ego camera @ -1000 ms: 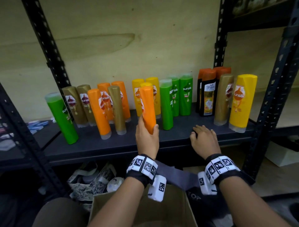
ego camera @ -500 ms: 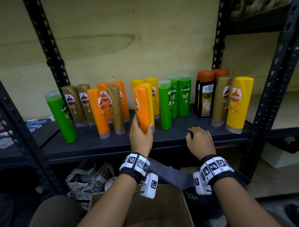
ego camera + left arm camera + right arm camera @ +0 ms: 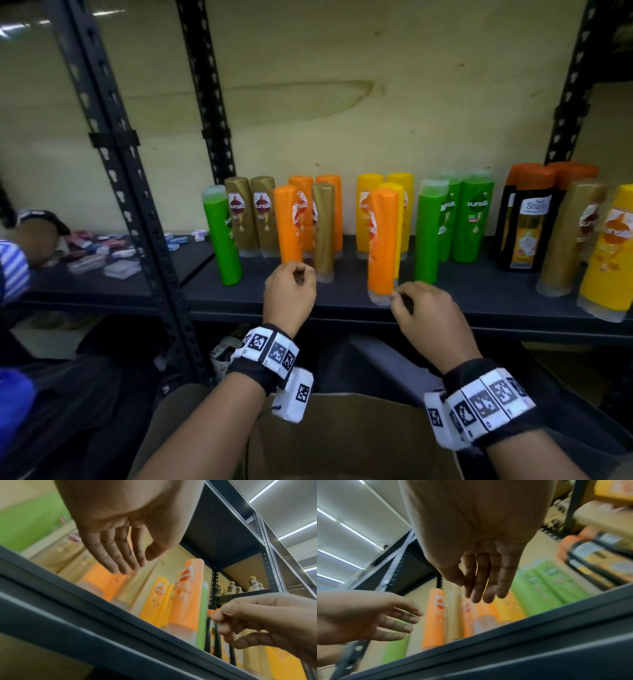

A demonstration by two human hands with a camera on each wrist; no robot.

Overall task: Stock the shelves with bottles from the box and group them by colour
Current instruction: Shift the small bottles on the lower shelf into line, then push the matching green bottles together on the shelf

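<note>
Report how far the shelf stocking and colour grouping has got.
Done: many bottles stand on the shelf, with yellow and green clusters formed. In hand: nothing; the left hand and right hand are both free in front of the shelf. Left: an orange bottle stands before the yellows, and a lone green bottle and gold bottle sit in the wrong groups. The box contents are not visible.
</note>
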